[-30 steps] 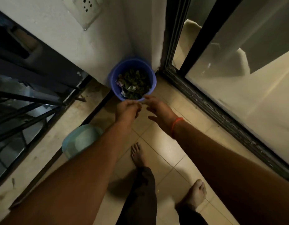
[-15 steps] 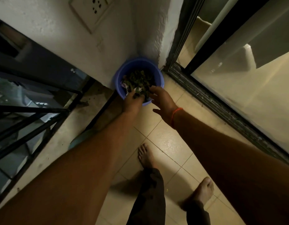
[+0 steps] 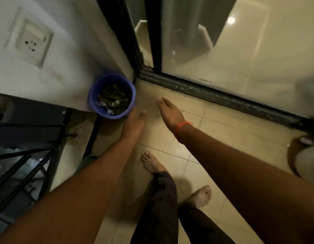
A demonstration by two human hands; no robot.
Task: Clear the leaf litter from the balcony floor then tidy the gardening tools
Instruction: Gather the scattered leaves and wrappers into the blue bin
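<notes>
Although heaped dark and loose, lies below the rim: leaf litter point(image 3: 115, 98) with some pale scraps, inside the blue bucket point(image 3: 114, 116). Stands upright on the floor, pushed into the corner against the white wall point(image 3: 64, 76) and just beside the end of the door track point(image 3: 205, 92). Probably put there to stay out of the walking way and not to tip.

Left hand point(image 3: 134, 123) just at the near wall of the bucket, fingers straight and together, grip holding nothing. Cannot say if touching the plastic or only beside it, because of blur. Right hand point(image 3: 170, 111) apart from the bucket, over the bare floor tiles point(image 3: 223, 138), grip spread wide and empty, back of the hand up, orange thread point(image 3: 183, 125) at the wrist. Fits a release of litter into the bucket, or a reach to lift it; not possible to decide.

No loose leaves seen on the tiles nearby, only some dirt on the strip by the black railing point(image 3: 29, 155), so probably mostly done with the clearing part.

Further out: two bare feet point(image 3: 151, 162), a teal rim point(image 3: 85, 161) half hidden under the left forearm, a wall socket point(image 3: 32, 43), a glass door point(image 3: 240, 50). No gardening tools visible; tidying of them seemingly not yet begun.
</notes>
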